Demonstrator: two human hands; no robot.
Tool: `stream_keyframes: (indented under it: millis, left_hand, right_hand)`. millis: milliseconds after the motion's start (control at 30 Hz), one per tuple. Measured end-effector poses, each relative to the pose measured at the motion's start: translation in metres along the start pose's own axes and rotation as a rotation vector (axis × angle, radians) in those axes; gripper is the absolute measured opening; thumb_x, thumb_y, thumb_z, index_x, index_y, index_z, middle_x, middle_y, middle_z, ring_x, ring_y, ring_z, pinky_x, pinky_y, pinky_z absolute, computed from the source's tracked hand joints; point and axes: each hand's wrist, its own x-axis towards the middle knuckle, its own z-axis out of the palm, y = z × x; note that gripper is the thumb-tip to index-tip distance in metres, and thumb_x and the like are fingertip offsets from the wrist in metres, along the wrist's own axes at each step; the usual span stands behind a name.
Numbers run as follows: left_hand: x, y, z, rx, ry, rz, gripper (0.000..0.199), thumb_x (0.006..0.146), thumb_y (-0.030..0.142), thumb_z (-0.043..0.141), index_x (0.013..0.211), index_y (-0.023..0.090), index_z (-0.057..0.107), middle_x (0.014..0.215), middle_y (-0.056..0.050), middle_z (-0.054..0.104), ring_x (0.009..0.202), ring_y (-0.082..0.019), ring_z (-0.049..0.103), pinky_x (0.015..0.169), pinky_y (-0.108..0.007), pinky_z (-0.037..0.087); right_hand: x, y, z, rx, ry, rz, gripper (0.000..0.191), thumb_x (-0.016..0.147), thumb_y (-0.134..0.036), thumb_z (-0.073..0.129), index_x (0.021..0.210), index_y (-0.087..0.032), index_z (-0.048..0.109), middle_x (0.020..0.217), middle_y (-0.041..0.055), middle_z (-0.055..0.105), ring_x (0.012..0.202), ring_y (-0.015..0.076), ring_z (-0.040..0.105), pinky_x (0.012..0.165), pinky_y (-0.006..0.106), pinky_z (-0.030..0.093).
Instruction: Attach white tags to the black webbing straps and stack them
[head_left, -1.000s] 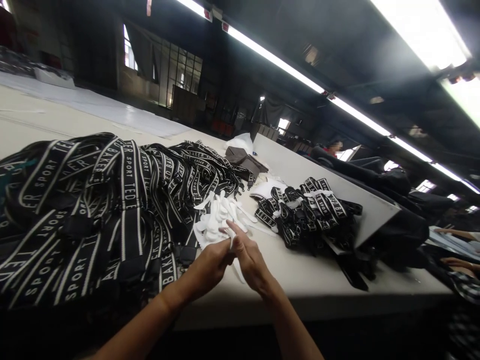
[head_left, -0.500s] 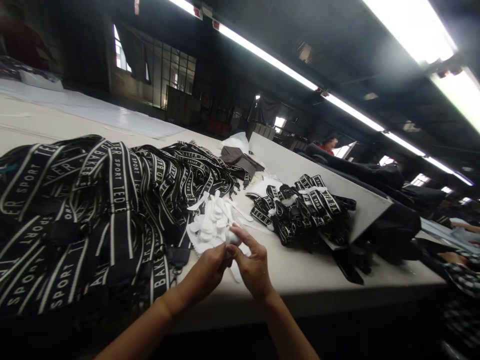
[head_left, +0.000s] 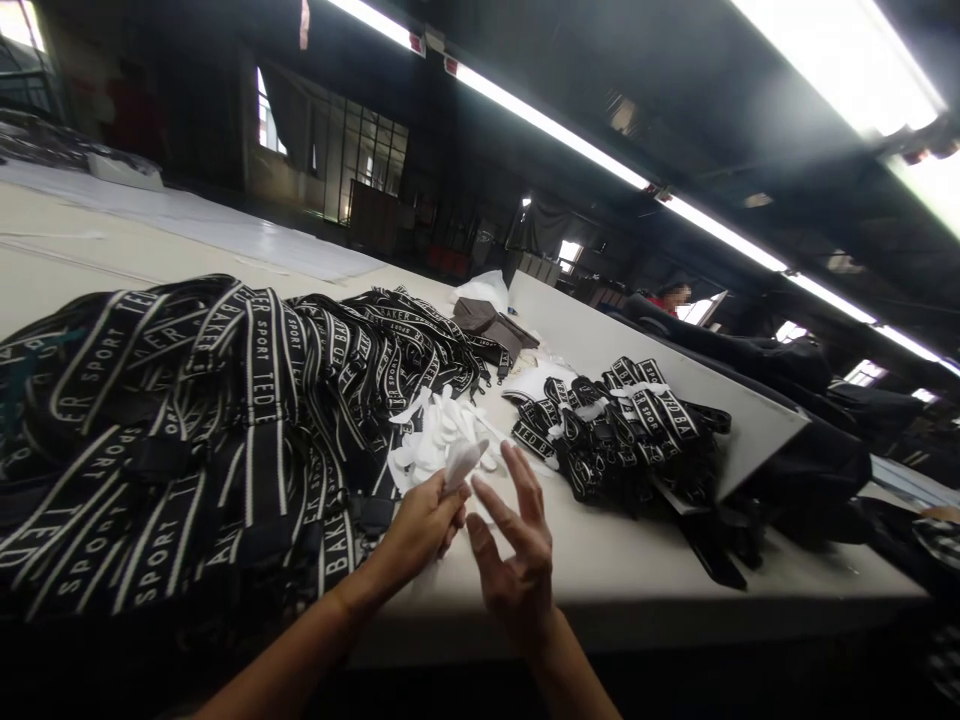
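Observation:
My left hand point(head_left: 425, 522) is closed round a white strip point(head_left: 463, 462), whose rounded end sticks up past the thumb. Just to its right, my right hand point(head_left: 517, 545) has its fingers spread and holds nothing. Behind both hands lies a pile of white strips point(head_left: 435, 432) on the pale table point(head_left: 600, 560). A large heap of black straps with white lettering point(head_left: 259, 400) fills the left side. Right of the white pile are bundled black straps point(head_left: 637, 430) with white bands round them.
A grey folded cloth point(head_left: 491, 325) and a white plastic bag point(head_left: 484, 290) lie at the back. An upright white board point(head_left: 660, 370) stands behind the bundles, with dark material point(head_left: 795, 460) beyond it. Part of a person's checked sleeve point(head_left: 941, 540) shows at the right edge.
My right hand has come away from the white strip and its fingers have spread. The strip stays in my left hand, now pointing up. The camera view has shifted slightly left.

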Motion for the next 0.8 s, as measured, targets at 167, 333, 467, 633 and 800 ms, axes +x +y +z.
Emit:
stream_keyframes:
  millis: [167,333,467,633,800]
  left_hand:
    - [0.0,0.006,-0.007,0.066,0.069,0.144,0.021,0.077,0.04,0.062,0.074,0.019,0.058,0.055,0.001,0.057,0.051,-0.015,0.051,0.048,-0.024,0.041]
    - [0.009,0.005,-0.029,-0.04,0.145,0.102,0.023,0.066,0.035,0.071,0.07,0.018,0.056,0.064,0.0,0.06,0.06,-0.015,0.054,0.056,-0.024,0.046]
    - [0.016,0.0,-0.032,-0.18,0.172,-0.108,0.03,0.066,0.039,0.072,0.068,0.017,0.052,0.053,0.005,0.052,0.046,-0.01,0.047,0.044,-0.02,0.038]
    - [0.025,-0.006,-0.03,-0.207,0.183,-0.171,0.037,0.071,0.047,0.069,0.078,0.018,0.049,0.055,0.006,0.051,0.036,-0.007,0.039,0.034,-0.019,0.032]
    - [0.039,-0.005,-0.029,-0.179,0.195,-0.152,0.036,0.075,0.049,0.066,0.081,0.018,0.049,0.065,0.004,0.053,0.041,-0.007,0.043,0.037,-0.019,0.035]
  right_hand:
    - [0.011,-0.003,0.007,-0.002,-0.236,-0.015,0.054,0.097,-0.02,0.046,0.15,-0.026,0.035,0.151,0.0074,0.043,0.143,0.0263,0.035,0.118,0.054,0.027]
    - [-0.005,-0.025,0.012,0.179,-0.424,0.001,0.046,0.095,-0.023,0.051,0.141,-0.027,0.049,0.145,0.0035,0.05,0.143,0.0258,0.034,0.119,0.051,0.028]
    - [-0.004,-0.036,0.007,0.375,-0.427,0.102,0.033,0.096,-0.027,0.053,0.127,-0.03,0.063,0.13,0.0025,0.064,0.125,0.023,0.058,0.114,0.047,0.038]
    - [0.009,0.028,-0.002,0.184,-0.109,0.273,0.025,0.093,-0.029,0.055,0.11,-0.023,0.073,0.116,0.008,0.072,0.111,0.0236,0.066,0.101,0.042,0.05]
    - [0.019,0.139,-0.013,-0.413,-0.308,0.502,0.03,0.087,-0.023,0.06,0.115,-0.017,0.069,0.123,0.0119,0.067,0.117,0.0251,0.059,0.103,0.039,0.043]
